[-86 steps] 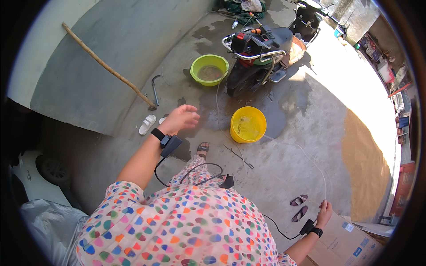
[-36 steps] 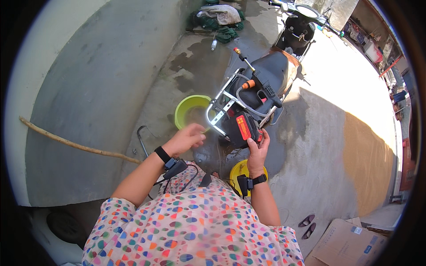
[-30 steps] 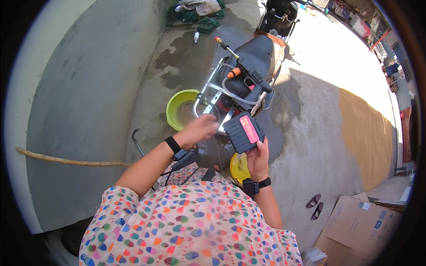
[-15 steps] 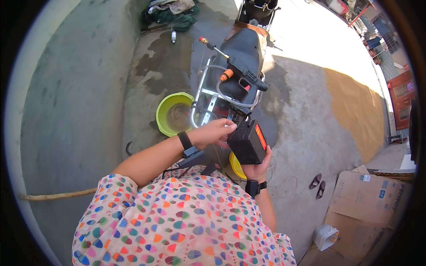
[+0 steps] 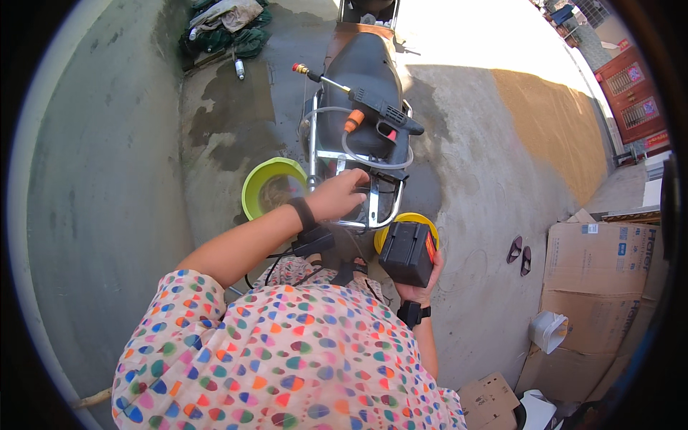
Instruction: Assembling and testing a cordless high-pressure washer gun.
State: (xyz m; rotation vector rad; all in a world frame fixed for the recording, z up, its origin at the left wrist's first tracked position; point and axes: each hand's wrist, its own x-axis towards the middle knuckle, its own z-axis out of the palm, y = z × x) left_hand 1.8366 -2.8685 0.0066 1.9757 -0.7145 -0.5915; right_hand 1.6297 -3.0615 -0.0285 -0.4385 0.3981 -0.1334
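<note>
In my right hand (image 5: 424,276) I hold a black battery pack (image 5: 407,252) with a red-orange label on its side, fingers wrapped round its right and lower edge. My left hand (image 5: 340,195) is over the chrome rear rack (image 5: 373,203) of a scooter, its fingers bent and close together; what they hold, if anything, is hidden. On the scooter's black seat (image 5: 364,63) lies a black spray gun (image 5: 383,115) with an orange fitting (image 5: 354,121), a brass-tipped lance and a clear hose (image 5: 347,149) looped over the rack.
A lime-green basin (image 5: 252,188) with murky water stands left of the scooter, and a yellow bucket (image 5: 380,236) sits behind the battery pack. Sandals (image 5: 515,249), flattened cardboard (image 5: 598,261) and a white tub (image 5: 548,331) lie to the right. Grain-coloured material (image 5: 548,122) covers ground farther off.
My left hand has come away from the battery pack to the rack. My right hand has lowered the pack and turned it, with a ridged face now showing. The view has shifted.
</note>
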